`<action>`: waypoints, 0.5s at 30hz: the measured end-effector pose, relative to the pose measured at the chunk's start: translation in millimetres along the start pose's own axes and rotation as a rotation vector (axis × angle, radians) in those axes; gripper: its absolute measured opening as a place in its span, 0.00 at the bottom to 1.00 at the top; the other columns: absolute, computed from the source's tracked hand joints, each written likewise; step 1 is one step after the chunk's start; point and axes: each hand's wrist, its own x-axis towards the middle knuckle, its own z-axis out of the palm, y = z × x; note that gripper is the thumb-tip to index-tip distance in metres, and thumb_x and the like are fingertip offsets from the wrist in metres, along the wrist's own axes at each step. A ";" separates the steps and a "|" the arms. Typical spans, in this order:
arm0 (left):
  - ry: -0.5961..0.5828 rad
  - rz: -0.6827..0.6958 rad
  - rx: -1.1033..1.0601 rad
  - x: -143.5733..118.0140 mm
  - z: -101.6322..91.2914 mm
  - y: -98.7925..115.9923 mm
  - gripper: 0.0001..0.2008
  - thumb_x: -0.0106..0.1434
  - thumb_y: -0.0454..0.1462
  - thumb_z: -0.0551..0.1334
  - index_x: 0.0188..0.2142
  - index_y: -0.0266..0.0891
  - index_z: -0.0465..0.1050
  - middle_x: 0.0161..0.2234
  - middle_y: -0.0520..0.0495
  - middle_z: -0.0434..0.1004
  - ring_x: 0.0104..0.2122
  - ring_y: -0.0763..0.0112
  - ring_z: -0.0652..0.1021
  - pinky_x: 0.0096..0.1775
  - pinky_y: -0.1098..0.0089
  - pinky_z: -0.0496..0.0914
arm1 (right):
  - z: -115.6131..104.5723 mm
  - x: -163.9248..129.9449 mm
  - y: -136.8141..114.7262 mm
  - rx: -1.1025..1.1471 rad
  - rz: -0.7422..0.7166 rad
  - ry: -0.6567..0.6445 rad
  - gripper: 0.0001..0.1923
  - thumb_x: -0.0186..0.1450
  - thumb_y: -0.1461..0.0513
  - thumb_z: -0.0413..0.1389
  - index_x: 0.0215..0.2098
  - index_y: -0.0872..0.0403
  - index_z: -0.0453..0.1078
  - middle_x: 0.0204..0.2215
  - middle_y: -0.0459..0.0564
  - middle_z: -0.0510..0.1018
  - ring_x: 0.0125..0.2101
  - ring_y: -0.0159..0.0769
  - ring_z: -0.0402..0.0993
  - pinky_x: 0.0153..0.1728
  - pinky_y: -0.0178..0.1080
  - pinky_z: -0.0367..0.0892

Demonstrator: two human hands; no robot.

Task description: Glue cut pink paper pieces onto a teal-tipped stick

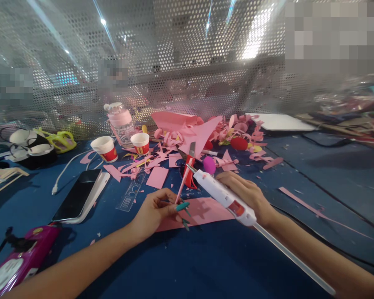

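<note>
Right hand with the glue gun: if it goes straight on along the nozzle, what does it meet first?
Probably the thin pink stick that the left hand holds; the glue gun in the right hand points up-left at it. Depth is unclear.

A white glue gun lies slanted in the right hand, its metal nozzle pointing far-left and a long clear glue stick trailing out near-right. The nozzle meets the far end of a thin pink stick, which the left hand pinches at its near end, slanted up over a flat pink paper sheet on the worktop.
</note>
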 end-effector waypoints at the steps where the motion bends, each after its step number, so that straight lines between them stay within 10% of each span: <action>1: 0.002 -0.001 -0.001 0.1 -0.1 -0.2 0.09 0.50 0.34 0.66 0.26 0.34 0.66 0.23 0.50 0.76 0.20 0.74 0.77 0.27 0.72 0.73 | 0.0 -0.1 -0.2 0.000 0.004 -0.006 0.10 0.64 0.57 0.40 0.38 0.54 0.58 0.31 0.54 0.70 0.29 0.36 0.70 0.26 0.37 0.64; 15: 0.007 0.006 0.039 0.0 -0.3 -0.1 0.09 0.50 0.34 0.66 0.26 0.34 0.66 0.24 0.49 0.76 0.21 0.74 0.76 0.28 0.71 0.73 | 0.0 -1.4 2.6 0.049 0.036 -0.017 0.08 0.62 0.59 0.42 0.38 0.53 0.56 0.32 0.53 0.69 0.30 0.37 0.68 0.27 0.37 0.63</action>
